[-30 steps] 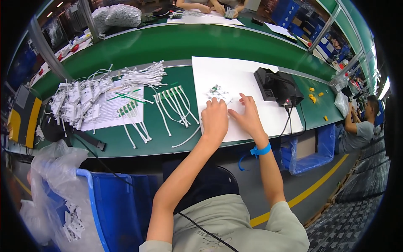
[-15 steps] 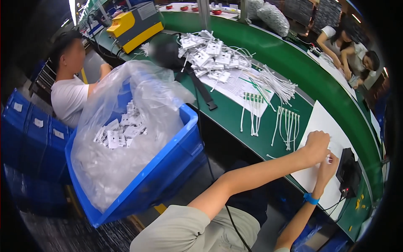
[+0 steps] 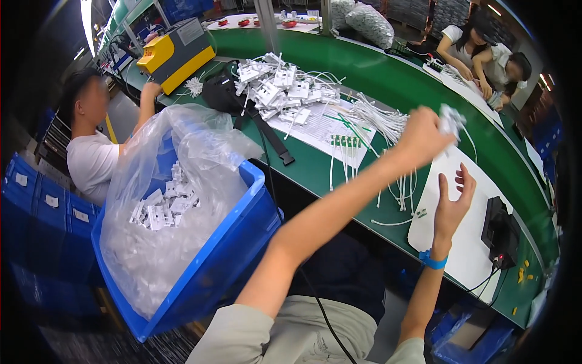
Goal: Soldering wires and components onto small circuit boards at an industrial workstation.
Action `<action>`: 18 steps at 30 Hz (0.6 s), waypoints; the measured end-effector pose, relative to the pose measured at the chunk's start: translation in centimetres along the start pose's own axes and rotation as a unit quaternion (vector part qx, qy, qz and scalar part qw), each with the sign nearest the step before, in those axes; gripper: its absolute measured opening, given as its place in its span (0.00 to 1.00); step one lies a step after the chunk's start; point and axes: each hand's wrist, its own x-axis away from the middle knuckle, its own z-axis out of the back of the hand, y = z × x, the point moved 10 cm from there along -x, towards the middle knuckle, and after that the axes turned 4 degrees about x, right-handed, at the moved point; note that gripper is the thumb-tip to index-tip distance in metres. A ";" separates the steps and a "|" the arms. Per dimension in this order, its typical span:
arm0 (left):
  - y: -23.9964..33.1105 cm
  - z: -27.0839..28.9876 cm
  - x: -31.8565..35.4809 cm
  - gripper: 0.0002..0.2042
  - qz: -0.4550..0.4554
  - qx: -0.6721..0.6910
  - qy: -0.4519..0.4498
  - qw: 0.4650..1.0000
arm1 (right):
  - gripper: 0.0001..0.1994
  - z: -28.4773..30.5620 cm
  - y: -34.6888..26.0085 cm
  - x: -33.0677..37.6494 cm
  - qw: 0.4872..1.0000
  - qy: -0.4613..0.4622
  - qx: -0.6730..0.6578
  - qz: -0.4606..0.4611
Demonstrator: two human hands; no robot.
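My left hand (image 3: 421, 142) is raised over the bench, its fingers closed on a white plastic housing (image 3: 450, 121) that is blurred by motion. A thin white cable trails from that housing. My right hand (image 3: 453, 203), with a blue band at the wrist, is open and holds nothing. It hovers above a white sheet (image 3: 436, 233). Near the sheet's left edge lies a small green circuit board (image 3: 421, 213) with a white cable. To the left is a row of green boards (image 3: 346, 141) with white cables hanging from it, and my left forearm hides part of the cables beyond.
A heap of white housings (image 3: 285, 85) lies farther back beside a bundle of white cables (image 3: 379, 115). A blue bin (image 3: 206, 261) lined with clear plastic holds more housings. A black box (image 3: 502, 233) stands at right. A co-worker (image 3: 91, 151) sits at left; others work across the bench.
My hands were together over the sheet. Now they are apart: the left has lifted away with the white housing, and the right has opened. The view has shifted slightly.
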 end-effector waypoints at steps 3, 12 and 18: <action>-1.0 9.4 -6.2 0.18 0.056 -0.113 0.052 0.991 | 0.22 -0.9 0.0 0.5 1.000 -0.020 -0.006 -0.007; -5.8 49.7 -11.1 0.30 0.152 -0.271 0.356 0.882 | 0.15 -1.5 2.7 1.8 0.998 -0.033 -0.018 -0.052; -18.8 54.4 -8.7 0.33 0.288 -0.276 0.311 0.862 | 0.14 -1.8 2.5 1.8 0.997 -0.036 -0.033 -0.051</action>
